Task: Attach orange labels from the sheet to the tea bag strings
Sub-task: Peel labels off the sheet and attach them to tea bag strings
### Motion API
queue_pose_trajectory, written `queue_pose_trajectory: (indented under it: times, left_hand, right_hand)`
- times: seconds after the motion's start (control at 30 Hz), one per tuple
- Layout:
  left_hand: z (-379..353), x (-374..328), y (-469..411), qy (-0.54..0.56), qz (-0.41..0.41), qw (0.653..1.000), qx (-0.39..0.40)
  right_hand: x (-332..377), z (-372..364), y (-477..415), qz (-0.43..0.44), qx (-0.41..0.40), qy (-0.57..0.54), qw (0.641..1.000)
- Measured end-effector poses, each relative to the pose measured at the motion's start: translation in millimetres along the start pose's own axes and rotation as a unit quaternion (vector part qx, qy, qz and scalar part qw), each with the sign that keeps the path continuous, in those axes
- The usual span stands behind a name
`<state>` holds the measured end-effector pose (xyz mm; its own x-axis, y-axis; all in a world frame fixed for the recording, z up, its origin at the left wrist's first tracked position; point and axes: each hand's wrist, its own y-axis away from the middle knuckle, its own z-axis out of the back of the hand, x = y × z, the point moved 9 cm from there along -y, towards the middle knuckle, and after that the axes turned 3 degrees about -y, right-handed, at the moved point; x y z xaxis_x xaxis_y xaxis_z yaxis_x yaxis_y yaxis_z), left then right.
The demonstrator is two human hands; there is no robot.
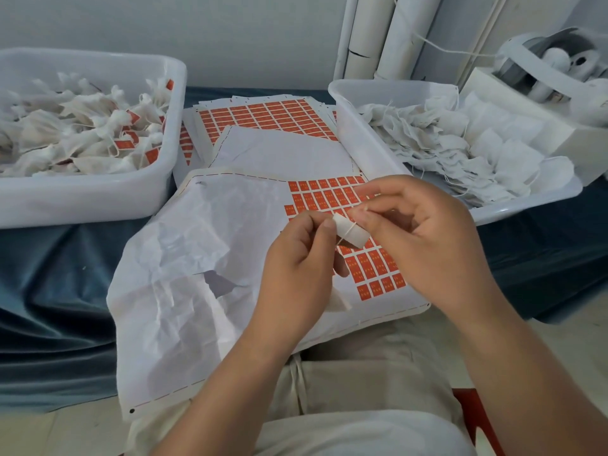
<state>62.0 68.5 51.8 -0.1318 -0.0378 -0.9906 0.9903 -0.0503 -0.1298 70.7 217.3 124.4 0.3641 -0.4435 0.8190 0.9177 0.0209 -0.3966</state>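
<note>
A small label [352, 231], its white sticky side up, lies between my two hands with a tea bag string [345, 236] running across it. My left hand [296, 271] pinches the label's left end with thumb and forefinger and also holds a white tea bag [339, 299] that hangs under its fingers. My right hand [424, 238] pinches the label's right end. Below both hands lies the label sheet [332, 195], mostly stripped to crumpled white backing, with several orange labels [371, 268] left on its right part.
A white tub [98, 195] at the left holds tea bags with orange labels. A second white tub [355, 133] at the right holds unlabelled bags. More label sheets [263, 116] lie stacked between the tubs on the dark blue cloth [59, 274]. White tubes [391, 37] stand behind.
</note>
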Motion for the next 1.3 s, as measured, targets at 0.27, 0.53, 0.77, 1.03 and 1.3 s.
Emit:
queue_pose_trajectory:
  times: [0.27, 0.53, 0.77, 1.03, 1.3]
  left_hand:
    - [4, -9, 0, 0.010, -0.019, 1.000, -0.008]
    - [14, -3, -4, 0.068, -0.005, 0.997, -0.033]
    - [11, 14, -12, 0.184, 0.090, 0.979, 0.000]
    - [10, 22, -12, 0.172, 0.128, 0.976, 0.027]
    - [5, 13, -9, 0.100, 0.081, 0.989, 0.070]
  right_hand:
    - [-15, -3, -2, -0.032, 0.008, -0.022, 0.999]
    - [-31, -8, -2, -0.084, -0.012, -0.163, 0.983]
    - [-22, -5, 0, -0.047, -0.043, -0.158, 0.985]
    - [-22, -4, -1, -0.048, -0.040, -0.154, 0.986]
    - [-26, 1, -3, -0.046, -0.055, -0.140, 0.988]
